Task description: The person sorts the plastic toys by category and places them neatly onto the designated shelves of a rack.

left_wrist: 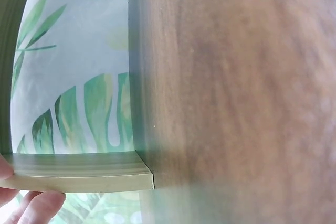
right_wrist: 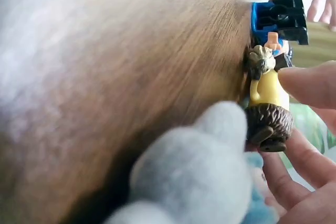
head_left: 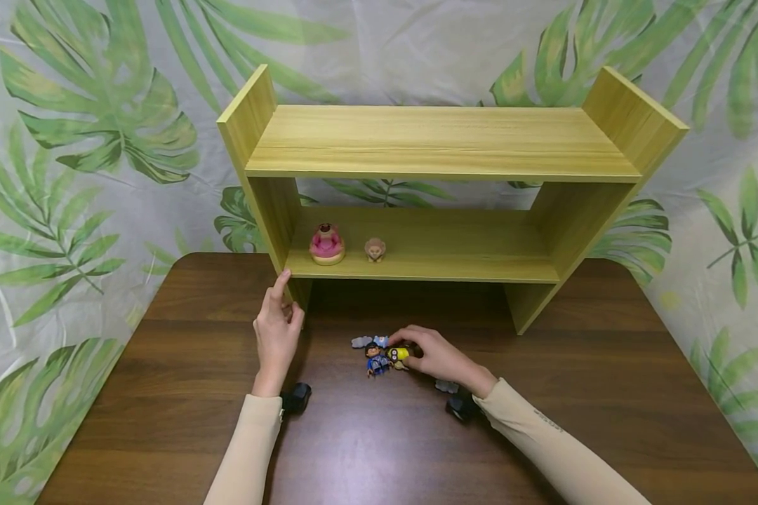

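Note:
In the head view my right hand [head_left: 439, 354] holds a yellow minion figure [head_left: 398, 354] low over the table. The right wrist view shows the thumb on the figure's yellow body [right_wrist: 273, 88], above its brown shaggy lower part. Right beside it lies a dark-haired toy figure in blue [head_left: 376, 359]. A small light-blue figure [head_left: 381, 341] is partly hidden by the fingers. My left hand [head_left: 276, 333] grips the front edge of the shelf's left side panel [left_wrist: 84, 174], thumb on one face and fingers on the other.
The wooden shelf [head_left: 442, 140] stands on the brown table [head_left: 379, 449]. Its lower board carries a pink bear figure [head_left: 326, 245] and a small lion figure [head_left: 375, 250]. A grey toy [head_left: 361, 342] lies beside the blue figures; another grey toy [head_left: 446, 386] is near my right wrist.

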A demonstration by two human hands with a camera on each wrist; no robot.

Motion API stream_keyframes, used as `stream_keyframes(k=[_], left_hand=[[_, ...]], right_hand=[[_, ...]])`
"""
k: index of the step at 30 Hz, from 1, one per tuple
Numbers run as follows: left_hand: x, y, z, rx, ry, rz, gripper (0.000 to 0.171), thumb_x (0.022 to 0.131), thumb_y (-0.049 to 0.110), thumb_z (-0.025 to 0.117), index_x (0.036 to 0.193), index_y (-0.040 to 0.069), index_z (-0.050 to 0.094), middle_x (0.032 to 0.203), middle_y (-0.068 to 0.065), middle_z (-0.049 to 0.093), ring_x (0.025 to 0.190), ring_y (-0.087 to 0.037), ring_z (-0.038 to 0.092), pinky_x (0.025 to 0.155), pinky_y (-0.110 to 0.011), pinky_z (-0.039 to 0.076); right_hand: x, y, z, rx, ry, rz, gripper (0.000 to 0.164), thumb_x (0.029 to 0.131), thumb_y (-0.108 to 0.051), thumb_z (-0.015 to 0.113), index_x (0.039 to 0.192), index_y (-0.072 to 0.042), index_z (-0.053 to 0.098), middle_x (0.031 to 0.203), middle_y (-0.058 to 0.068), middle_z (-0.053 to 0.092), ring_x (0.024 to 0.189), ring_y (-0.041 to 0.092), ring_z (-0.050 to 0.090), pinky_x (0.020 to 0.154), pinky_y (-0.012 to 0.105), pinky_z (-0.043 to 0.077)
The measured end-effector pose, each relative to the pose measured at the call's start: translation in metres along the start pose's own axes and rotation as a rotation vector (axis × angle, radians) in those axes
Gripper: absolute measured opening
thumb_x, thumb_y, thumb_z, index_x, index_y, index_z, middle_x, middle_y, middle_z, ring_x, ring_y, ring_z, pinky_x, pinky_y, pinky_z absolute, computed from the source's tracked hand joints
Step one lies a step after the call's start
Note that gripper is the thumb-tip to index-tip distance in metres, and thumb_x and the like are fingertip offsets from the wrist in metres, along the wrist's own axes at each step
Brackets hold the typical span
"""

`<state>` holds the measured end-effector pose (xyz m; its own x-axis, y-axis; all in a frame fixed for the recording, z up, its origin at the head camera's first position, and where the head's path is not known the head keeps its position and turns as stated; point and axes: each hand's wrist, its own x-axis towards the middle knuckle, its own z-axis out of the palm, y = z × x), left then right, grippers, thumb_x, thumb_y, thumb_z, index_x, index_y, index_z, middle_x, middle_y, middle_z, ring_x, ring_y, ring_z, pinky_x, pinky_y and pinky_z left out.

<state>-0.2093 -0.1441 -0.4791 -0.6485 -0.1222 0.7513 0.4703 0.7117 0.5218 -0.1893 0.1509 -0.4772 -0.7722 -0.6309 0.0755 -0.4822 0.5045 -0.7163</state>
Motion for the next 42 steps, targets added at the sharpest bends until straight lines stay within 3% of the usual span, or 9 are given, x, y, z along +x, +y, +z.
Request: stream_keyframes(k=[9, 16, 22, 42], left_hand=[[0.000, 0.001, 0.001, 0.003, 0.002, -0.003, 0.076, 0.081, -0.014, 0.057, 0.141, 0.029, 0.038, 0.082, -0.013, 0.048, 0.058, -0.022, 0.053, 0.051, -0.038, 0.042], [-0.001, 0.002, 0.001, 0.002, -0.003, -0.005, 0.075, 0.081, -0.013, 0.057, 0.141, 0.029, 0.038, 0.082, -0.013, 0.047, 0.058, -0.022, 0.053, 0.051, -0.038, 0.042], [-0.001, 0.002, 0.000, 0.001, 0.004, 0.000, 0.075, 0.081, -0.014, 0.057, 0.141, 0.028, 0.038, 0.082, -0.013, 0.047, 0.058, -0.022, 0.053, 0.050, -0.037, 0.040], [0.000, 0.000, 0.000, 0.000, 0.012, 0.006, 0.076, 0.080, -0.015, 0.057, 0.141, 0.028, 0.038, 0.084, -0.013, 0.049, 0.058, -0.026, 0.056, 0.050, -0.039, 0.043]], right_hand=[[-0.001, -0.003, 0.001, -0.056, -0.030, 0.003, 0.032, 0.085, 0.007, 0.060, 0.113, -0.010, 0.065, 0.111, 0.005, 0.059, 0.095, 0.017, 0.055, 0.068, 0.030, 0.041], [-0.005, -0.004, -0.002, -0.056, 0.043, 0.016, 0.032, 0.082, 0.007, 0.061, 0.109, -0.011, 0.063, 0.106, 0.001, 0.061, 0.091, 0.016, 0.056, 0.074, 0.032, 0.046], [-0.008, -0.008, -0.010, 0.008, 0.097, 0.038, 0.029, 0.086, 0.003, 0.062, 0.110, -0.012, 0.061, 0.107, -0.001, 0.063, 0.090, 0.015, 0.056, 0.069, 0.031, 0.045], [-0.015, -0.029, -0.029, 0.093, 0.238, -0.020, 0.035, 0.085, 0.000, 0.067, 0.118, -0.010, 0.060, 0.109, 0.000, 0.062, 0.092, 0.016, 0.059, 0.069, 0.030, 0.050]])
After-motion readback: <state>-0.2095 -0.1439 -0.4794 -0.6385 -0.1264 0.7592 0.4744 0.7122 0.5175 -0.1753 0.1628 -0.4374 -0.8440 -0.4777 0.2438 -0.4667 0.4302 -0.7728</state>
